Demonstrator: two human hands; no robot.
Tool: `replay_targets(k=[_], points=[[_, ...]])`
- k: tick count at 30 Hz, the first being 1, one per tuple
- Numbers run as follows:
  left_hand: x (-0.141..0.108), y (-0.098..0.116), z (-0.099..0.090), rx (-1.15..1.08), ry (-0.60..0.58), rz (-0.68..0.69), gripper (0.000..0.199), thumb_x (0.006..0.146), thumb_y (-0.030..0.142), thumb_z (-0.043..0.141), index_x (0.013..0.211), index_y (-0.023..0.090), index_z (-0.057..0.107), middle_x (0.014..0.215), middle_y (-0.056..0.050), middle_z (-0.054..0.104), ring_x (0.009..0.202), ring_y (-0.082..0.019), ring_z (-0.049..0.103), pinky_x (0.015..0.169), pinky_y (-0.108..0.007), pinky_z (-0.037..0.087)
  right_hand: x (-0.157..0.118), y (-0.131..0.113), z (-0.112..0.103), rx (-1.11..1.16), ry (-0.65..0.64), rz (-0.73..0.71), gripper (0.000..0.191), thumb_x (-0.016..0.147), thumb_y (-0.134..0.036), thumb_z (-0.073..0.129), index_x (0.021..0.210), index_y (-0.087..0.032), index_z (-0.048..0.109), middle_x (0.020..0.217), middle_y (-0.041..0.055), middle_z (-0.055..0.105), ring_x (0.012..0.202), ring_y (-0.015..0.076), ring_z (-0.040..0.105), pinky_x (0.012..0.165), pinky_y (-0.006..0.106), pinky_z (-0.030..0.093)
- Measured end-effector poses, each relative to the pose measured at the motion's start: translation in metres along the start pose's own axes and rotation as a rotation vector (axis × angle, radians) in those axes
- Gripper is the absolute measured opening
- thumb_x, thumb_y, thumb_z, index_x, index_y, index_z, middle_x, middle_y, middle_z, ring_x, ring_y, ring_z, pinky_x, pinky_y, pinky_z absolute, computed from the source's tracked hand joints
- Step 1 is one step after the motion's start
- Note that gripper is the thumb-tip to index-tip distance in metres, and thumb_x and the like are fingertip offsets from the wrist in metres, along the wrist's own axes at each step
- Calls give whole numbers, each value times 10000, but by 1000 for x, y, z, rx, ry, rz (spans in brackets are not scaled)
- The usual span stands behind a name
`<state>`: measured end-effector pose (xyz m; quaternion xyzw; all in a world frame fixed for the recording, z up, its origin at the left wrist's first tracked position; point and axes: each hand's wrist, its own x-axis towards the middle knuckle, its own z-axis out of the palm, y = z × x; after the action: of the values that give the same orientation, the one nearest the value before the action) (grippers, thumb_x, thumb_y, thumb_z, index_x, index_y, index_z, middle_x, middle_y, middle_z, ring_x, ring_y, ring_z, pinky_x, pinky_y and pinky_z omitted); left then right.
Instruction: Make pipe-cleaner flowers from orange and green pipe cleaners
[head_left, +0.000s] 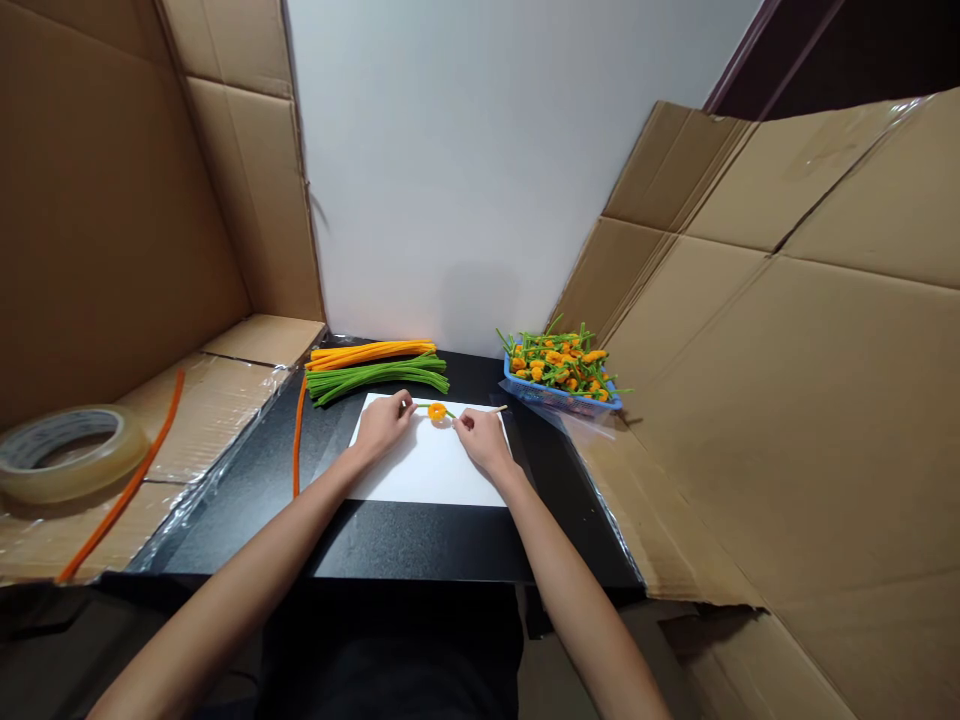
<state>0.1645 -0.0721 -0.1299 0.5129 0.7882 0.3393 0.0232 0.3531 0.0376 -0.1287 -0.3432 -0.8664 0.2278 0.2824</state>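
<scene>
Just above the middle of a white paper sheet (pixel 420 470), a small orange pipe-cleaner coil (pixel 437 411) sits on a short green stem (pixel 450 414). My left hand (pixel 382 422) pinches the left end of the stem area. My right hand (pixel 480 440) pinches near the coil, and a thin pale stick (pixel 491 409) sticks out past its fingers. Behind the sheet lie a bundle of orange pipe cleaners (pixel 371 353) and a bundle of green pipe cleaners (pixel 375 378). The hands touch neither bundle.
A blue basket (pixel 562 398) full of orange-and-green pipe-cleaner flowers stands at the back right of the black table (pixel 375 535). Loose orange pipe cleaners (pixel 298 440) (pixel 127 480) and a clear tape roll (pixel 71 455) lie left. Cardboard sheets (pixel 750 400) flank the table.
</scene>
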Motion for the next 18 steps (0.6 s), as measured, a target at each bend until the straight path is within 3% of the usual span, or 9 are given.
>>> replay_targets(k=[5,8,14,18], points=[[-3,2,10,-107,-39,166,326,878,120,417,1133,188,608,1083,-107,701,959,-222,640,806,-301,451,-1,-4,6,140,-21,-11,230,833,-178,552,985,-176,725,724,8,665,646,146,559,655,248,375],[-3,4,15,-239,-50,188,308,926,179,409,1177,172,587,1170,-114,677,1025,-214,634,893,-315,465,-1,-7,10,204,-17,-36,232,811,-148,536,979,-181,692,794,14,675,710,157,587,702,257,408],[-8,14,13,-178,-36,165,251,962,363,467,984,193,651,954,-68,699,836,-204,623,749,-296,443,-1,-14,15,352,-43,-34,288,866,-154,437,1056,-196,650,858,28,673,779,170,611,716,261,446],[-6,17,5,-243,-33,161,290,946,390,506,870,176,685,809,-50,708,703,-174,596,671,-273,403,-2,-17,10,225,-46,-95,242,915,-200,438,870,-171,674,861,63,687,792,184,599,737,275,420]])
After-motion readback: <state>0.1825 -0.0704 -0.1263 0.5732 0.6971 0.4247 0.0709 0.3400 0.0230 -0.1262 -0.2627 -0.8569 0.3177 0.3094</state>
